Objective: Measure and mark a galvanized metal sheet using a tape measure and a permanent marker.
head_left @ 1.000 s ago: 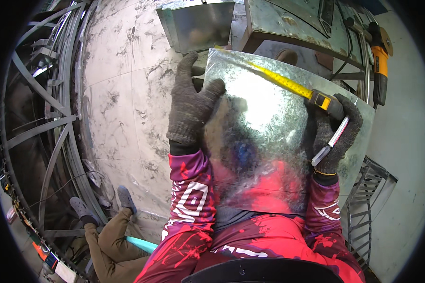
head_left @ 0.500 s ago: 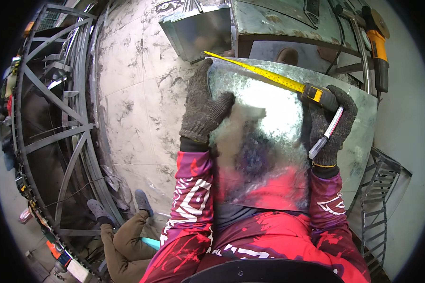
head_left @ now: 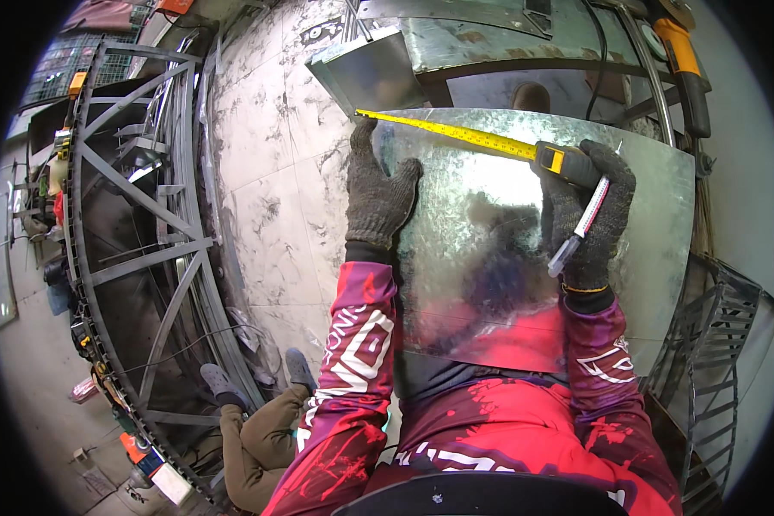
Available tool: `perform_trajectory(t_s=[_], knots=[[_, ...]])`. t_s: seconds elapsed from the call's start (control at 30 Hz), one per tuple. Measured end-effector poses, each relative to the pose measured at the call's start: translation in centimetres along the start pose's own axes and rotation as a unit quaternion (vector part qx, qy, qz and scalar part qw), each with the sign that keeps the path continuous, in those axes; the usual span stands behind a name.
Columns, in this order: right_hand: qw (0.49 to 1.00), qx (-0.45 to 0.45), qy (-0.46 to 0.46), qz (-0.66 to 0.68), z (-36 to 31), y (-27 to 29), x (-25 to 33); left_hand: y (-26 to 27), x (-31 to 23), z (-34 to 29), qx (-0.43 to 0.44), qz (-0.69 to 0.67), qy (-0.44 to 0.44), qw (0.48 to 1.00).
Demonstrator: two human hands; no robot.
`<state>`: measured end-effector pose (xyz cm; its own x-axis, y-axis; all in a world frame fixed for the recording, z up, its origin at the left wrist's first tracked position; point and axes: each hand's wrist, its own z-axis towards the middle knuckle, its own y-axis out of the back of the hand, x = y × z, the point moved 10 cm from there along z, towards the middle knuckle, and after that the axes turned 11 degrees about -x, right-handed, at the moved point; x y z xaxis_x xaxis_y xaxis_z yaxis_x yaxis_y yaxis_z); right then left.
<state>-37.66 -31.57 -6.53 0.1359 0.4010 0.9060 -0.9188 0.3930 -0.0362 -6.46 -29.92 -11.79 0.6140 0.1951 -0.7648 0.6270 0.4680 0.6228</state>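
Note:
A shiny metal sheet point(head_left: 473, 318) lies in front of me, reaching to my lap. My left hand point(head_left: 378, 189), in a dark knit glove, rests along the sheet's left edge, fingers stretched forward and thumb apart. The yellow tape point(head_left: 447, 133) stretches across the sheet's far part, its end by my left fingertips at the far left corner. My gloved right hand point(head_left: 598, 215) is closed around the tape measure's black-and-yellow case point(head_left: 559, 162). A white marker-like pen point(head_left: 580, 228) with a clear cap is also tucked in that hand, slanting across the fingers.
Beyond the sheet stand a box-shaped metal piece point(head_left: 365, 73) and a metal bench point(head_left: 464, 39). An orange angle grinder point(head_left: 681, 60) hangs at the far right. Welded steel frames point(head_left: 146, 249) line the left side. A slatted metal rack point(head_left: 714, 353) stands right. Another person's legs point(head_left: 258, 439) show lower left.
The tape measure and my right hand have shifted slightly left, and the tape's end has come nearer to me, by the left fingertips. The whole view has turned a little.

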Motion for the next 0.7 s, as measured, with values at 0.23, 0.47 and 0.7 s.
perform_trajectory(t_s=[0.23,0.47,0.7], knots=[[0.994,-0.005,0.073,-0.082,0.4,0.6,1.6,-0.1,0.5,0.1,0.04,-0.062,0.011,0.997],[0.999,-0.02,0.004,-0.037,0.1,1.2,-0.5,0.2,-0.5,0.3,0.022,-0.022,0.011,0.999],[0.999,-0.028,0.006,-0.036,0.1,1.1,-0.7,0.1,-0.2,0.4,-0.026,0.074,0.004,0.997]])
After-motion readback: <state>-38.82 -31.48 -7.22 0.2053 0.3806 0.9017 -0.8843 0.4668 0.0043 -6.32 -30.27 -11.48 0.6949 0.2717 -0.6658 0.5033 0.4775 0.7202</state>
